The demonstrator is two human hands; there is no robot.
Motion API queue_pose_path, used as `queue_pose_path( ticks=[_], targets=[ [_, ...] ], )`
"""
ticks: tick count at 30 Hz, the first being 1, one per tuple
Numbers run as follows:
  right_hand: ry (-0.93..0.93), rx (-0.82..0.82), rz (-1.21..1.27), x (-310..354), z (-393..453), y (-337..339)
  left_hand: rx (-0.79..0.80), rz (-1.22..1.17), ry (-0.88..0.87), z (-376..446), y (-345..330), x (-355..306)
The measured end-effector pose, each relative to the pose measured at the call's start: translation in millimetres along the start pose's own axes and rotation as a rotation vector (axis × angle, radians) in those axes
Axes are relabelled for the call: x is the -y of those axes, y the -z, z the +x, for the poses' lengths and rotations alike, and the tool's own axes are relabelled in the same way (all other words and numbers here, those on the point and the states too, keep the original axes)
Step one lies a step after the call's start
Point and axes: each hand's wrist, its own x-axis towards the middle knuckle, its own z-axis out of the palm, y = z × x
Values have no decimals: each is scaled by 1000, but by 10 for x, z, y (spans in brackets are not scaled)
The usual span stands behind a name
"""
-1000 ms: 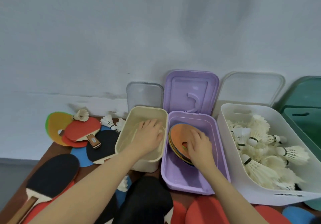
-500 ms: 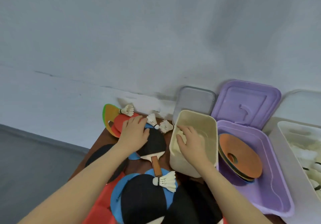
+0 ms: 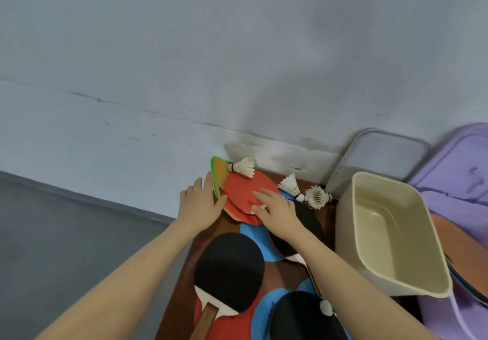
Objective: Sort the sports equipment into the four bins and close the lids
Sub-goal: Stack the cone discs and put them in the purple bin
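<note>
One cream bin (image 3: 390, 236), hollow bare | purple bin (image 3: 459, 313): orange disc (image 3: 459, 244)

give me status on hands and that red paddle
Left hand open at the disc stack's edge. Right hand open, flat on red paddle. Shuttlecock lying on paddle's far edge.
</note>
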Motion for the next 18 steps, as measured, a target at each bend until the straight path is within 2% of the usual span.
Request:
queue_pose_path(
  ticks=[7, 13, 18],
  targets=[
    [18, 142, -121, 113, 607, -330, 6, -214, -45, 372, -113, 147],
    [79, 209, -247, 143, 974, -577, -63, -146, -4, 492, -181, 346],
    [108, 183, -289, 106, 970, -636, -103, -278, -86, 446, -234, 423]
  ],
)
